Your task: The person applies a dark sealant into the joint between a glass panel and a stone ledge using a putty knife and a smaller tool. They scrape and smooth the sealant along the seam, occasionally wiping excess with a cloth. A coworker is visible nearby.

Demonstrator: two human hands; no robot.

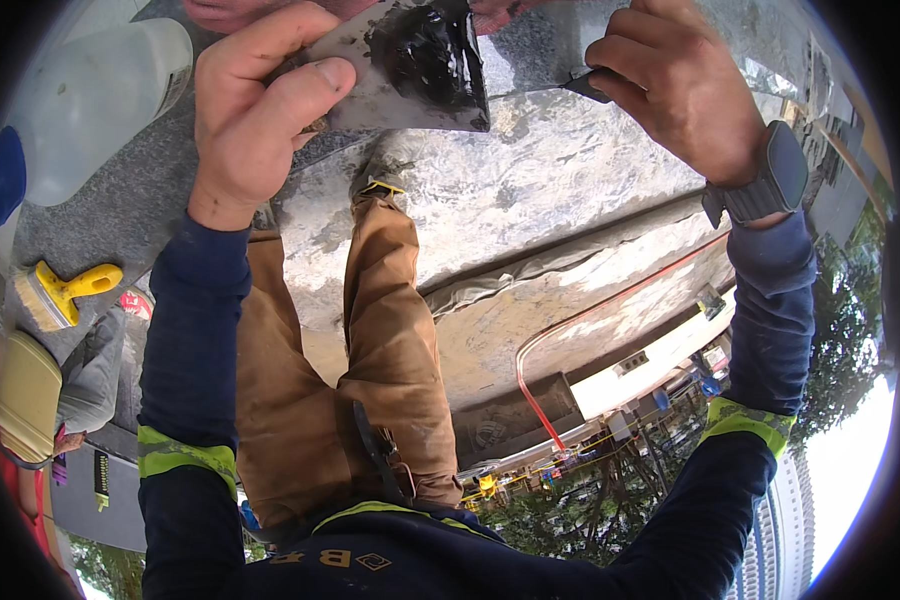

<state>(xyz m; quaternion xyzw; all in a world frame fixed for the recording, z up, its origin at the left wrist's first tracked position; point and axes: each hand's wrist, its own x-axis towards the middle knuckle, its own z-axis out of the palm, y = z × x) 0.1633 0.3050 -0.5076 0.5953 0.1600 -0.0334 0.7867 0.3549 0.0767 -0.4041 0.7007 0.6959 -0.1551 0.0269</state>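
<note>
My left hand [251,127] pinches a flat, pale plate or wide blade [352,101] between thumb and fingers, at the top of the view. Glossy black paste [424,56] is heaped on its far half. To the right, my right hand [664,82] grips a thin, dark, flat piece [589,85], possibly a spreader; only its corner shows past the fingers. A gap separates the two hands. Behind them runs a grey speckled stone surface [521,56], partly hidden by the plate. Reddish cloth [232,13] shows behind my left fingers.
On the stone at left are a translucent plastic jug [97,112] and a yellow-handled paint brush [67,292]. A beige container [26,397] is near another person's grey-trousered leg [94,375]. A stained sheet [570,165] covers the floor; a red hose [525,360] crosses beyond it.
</note>
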